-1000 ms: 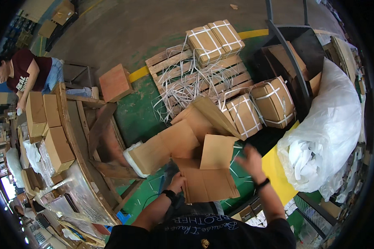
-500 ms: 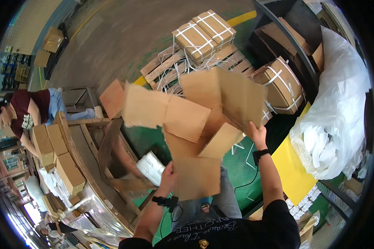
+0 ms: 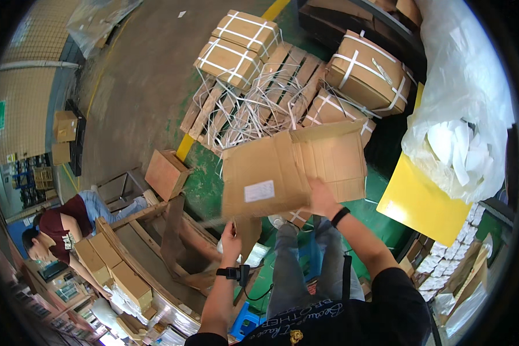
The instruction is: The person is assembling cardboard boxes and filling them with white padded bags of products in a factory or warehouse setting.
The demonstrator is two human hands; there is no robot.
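Observation:
An opened cardboard box (image 3: 259, 167) is held out in front of my body. A white label is on one panel and a flap hangs below it. My right hand (image 3: 323, 199) grips the box's near edge at the right, fingers over the cardboard. At the lower left corner my left hand (image 3: 231, 242) is closed beside the hanging flap, pinching its edge. Both arms reach up from the lower edge, with bands on both wrists.
Beyond the box stands a wooden pallet (image 3: 282, 81) covered in loose white straps. Strapped cartons (image 3: 228, 60) lie on it, more (image 3: 363, 72) at the right. A clear plastic bag (image 3: 461, 75) hangs over a yellow board (image 3: 427, 196). A person (image 3: 69, 225) bends over cartons at left.
The box has turned and flattened, so its labelled side now faces up instead of spread flaps. My right hand has moved left and down. The view has shifted.

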